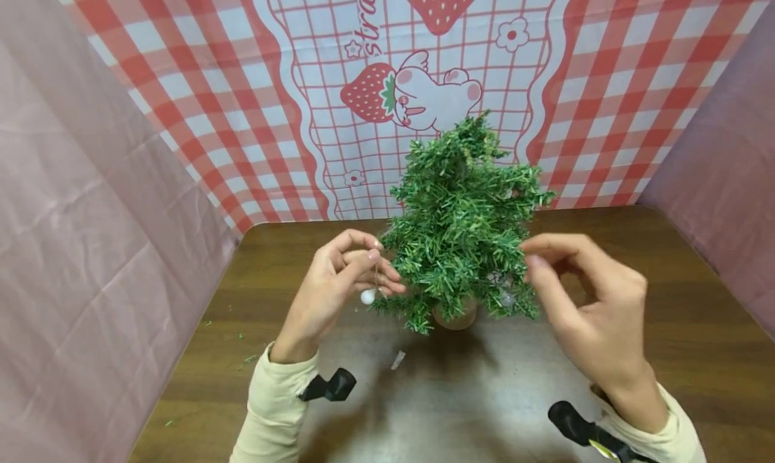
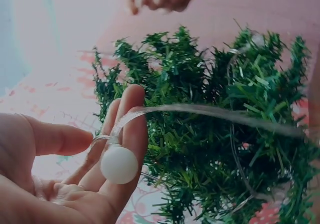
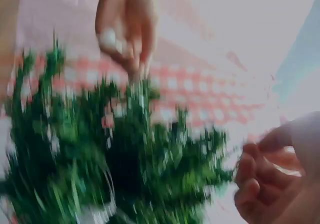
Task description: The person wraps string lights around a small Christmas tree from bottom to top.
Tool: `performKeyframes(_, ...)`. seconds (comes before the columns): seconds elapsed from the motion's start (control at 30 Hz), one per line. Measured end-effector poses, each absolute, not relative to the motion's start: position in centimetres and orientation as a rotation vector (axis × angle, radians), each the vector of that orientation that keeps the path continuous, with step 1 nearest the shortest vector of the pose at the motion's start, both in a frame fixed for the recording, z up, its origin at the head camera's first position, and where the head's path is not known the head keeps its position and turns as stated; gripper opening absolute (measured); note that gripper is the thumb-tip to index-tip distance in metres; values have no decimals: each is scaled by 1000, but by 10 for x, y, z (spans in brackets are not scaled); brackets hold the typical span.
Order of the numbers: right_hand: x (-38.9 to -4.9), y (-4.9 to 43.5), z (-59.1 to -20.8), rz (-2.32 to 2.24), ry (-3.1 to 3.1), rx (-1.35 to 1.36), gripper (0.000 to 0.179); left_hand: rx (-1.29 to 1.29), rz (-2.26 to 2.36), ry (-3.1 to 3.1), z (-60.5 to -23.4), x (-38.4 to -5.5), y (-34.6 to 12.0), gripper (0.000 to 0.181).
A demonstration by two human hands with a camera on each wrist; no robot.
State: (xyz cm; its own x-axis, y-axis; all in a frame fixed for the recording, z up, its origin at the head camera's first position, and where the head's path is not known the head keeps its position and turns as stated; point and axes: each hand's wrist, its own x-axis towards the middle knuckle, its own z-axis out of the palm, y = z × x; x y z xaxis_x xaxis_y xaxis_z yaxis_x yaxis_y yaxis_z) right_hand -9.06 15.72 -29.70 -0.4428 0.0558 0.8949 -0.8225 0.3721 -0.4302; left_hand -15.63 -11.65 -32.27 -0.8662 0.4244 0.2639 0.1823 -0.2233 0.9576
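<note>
A small green artificial Christmas tree point(image 1: 460, 227) stands upright on a round base point(image 1: 457, 313). At its left side my left hand point(image 1: 339, 274) pinches a clear string of lights with thumb and fingertip. One round white bulb point(image 2: 119, 165) hangs from that hold, in front of the other fingers. The clear strand point(image 2: 210, 113) runs from the fingers toward the tree. My right hand point(image 1: 596, 301) is by the tree's right edge, its fingers point(image 3: 250, 179) loosely bent. Nothing shows in them, though the right wrist view is blurred.
More clear strand and bulbs point(image 1: 507, 298) sit among the branches. A small whitish scrap point(image 1: 397, 360) and green bits point(image 1: 249, 359) lie on the wooden table point(image 1: 200, 382). A red-and-white checked cloth point(image 1: 230, 79) hangs behind, with pink cloth point(image 1: 91, 247) at the sides.
</note>
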Motion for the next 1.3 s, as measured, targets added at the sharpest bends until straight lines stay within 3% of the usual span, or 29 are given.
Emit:
performKeyframes(0.13,-87,142,-308,1137,-1896,911,14,773,2215,1931,-322,-151,-114,25)
performKeyframes(0.23,-87,132,-317,1120,-2066,928,24,830,2212,1964,-321,-147,-112,30)
performKeyframes(0.43,-89,115,-334,1122,-2343,936,23,984,2136,2047,-319,-140,-108,16)
performKeyframes(0.63,-91,105,-345,1442,-2499,1017,35,1062,2088,2057,-317,-132,-102,18)
performKeyframes(0.83,-93,101,-346,1765,-2578,1027,15,1089,2062,2122,-317,-128,-98,18)
performKeyframes(1.3,-81,126,-320,1243,-2515,829,28,1191,1827,2497,-319,-127,-98,14)
